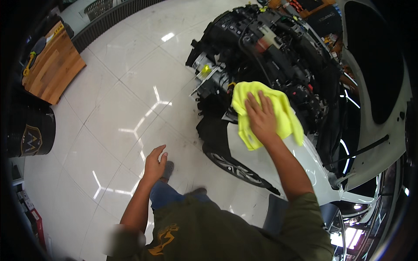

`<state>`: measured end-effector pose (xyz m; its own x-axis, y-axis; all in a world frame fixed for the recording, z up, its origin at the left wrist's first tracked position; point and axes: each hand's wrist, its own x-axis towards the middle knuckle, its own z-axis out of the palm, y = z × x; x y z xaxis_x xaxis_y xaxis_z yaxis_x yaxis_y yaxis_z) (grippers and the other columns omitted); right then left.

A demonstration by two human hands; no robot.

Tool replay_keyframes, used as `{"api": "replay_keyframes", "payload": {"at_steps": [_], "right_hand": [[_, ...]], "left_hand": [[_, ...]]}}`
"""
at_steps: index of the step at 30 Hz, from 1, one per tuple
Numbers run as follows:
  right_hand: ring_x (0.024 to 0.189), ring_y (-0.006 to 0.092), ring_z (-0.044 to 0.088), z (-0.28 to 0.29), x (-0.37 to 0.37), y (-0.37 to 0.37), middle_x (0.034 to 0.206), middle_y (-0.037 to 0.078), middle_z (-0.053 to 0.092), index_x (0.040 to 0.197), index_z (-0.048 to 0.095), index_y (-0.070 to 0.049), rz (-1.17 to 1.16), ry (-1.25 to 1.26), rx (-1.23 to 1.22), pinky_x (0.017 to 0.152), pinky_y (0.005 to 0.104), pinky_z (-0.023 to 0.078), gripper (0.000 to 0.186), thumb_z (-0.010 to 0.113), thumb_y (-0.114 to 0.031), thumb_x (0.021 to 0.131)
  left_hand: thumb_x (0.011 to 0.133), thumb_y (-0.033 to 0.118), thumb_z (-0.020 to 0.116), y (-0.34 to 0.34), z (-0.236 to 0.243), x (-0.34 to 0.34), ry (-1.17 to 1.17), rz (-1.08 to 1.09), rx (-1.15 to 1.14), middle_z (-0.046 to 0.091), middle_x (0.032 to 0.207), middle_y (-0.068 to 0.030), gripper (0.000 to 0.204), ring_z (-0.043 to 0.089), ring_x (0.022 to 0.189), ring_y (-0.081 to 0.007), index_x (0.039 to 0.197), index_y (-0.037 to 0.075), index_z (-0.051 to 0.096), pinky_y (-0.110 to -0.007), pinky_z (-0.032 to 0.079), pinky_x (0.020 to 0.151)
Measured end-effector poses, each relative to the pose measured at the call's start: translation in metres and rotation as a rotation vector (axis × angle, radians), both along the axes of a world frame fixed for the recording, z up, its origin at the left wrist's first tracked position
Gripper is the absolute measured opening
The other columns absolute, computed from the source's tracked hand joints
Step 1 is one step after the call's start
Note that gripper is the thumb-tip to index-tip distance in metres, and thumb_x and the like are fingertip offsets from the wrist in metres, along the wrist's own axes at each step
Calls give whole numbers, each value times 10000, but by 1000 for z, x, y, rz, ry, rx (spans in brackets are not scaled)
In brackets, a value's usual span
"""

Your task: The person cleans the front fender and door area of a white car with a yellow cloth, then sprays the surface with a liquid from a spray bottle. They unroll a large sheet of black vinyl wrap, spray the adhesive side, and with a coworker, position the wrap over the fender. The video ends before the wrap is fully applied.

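Note:
My right hand [262, 118] lies flat with its fingers spread on a bright yellow microfibre cloth [287, 114]. It presses the cloth against the front end of a white car fender [311, 163], beside the exposed engine bay [265, 48]. The cloth hides the part of the fender under it. My left hand [155, 164] hangs over the floor at my left side. It holds nothing, and its thumb stands apart from the loosely stretched fingers.
The raised hood [383, 130] stands at the right, with a dark strut [361, 152] below it. A black wheel-arch liner [217, 130] borders the fender. At the left are a wooden-topped stand [54, 65] and a black drum [32, 130]. Glossy tiles [104, 100] cover the floor.

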<state>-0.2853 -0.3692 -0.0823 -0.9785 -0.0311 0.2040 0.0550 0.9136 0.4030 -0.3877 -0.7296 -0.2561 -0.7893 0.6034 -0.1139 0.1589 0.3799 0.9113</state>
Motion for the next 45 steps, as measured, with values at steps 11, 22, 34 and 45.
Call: {"api": "replay_keyframes", "payload": {"at_steps": [11, 22, 34, 45], "right_hand": [[1113, 411, 519, 13, 177, -18, 1134, 194, 578, 1162, 569, -27, -494, 86, -385, 962, 495, 401, 436, 529, 20, 730], [1344, 406, 253, -23, 164, 23, 1398, 215, 335, 1356, 368, 11, -513, 468, 30, 1106, 601, 103, 560, 407, -328, 912], [1350, 474, 220, -32, 144, 8, 1407, 235, 317, 1359, 363, 2, -674, 554, -67, 1087, 654, 112, 561, 456, -167, 832], [1073, 301, 536, -61, 124, -97, 1196, 187, 532, 1227, 496, 32, -1423, 1304, -679, 946, 412, 437, 412, 370, -52, 844]], "left_hand": [[864, 66, 564, 150, 19, 40, 142, -248, 459, 569, 1229, -183, 351, 534, 1138, -350, 1211, 10, 559, -403, 428, 980], [778, -32, 499, 257, 54, 1, 106, -827, 400, 577, 1079, -194, 330, 524, 1019, -373, 1104, -34, 551, -454, 416, 907], [817, -29, 500, 235, 22, 9, 419, -647, 169, 447, 1378, -211, 528, 489, 1232, -334, 1340, -33, 426, -435, 369, 1064], [938, 109, 522, 304, 102, -129, -1415, -677, 358, 635, 1131, -183, 344, 615, 1094, -284, 1246, -44, 522, -407, 473, 978]]}}
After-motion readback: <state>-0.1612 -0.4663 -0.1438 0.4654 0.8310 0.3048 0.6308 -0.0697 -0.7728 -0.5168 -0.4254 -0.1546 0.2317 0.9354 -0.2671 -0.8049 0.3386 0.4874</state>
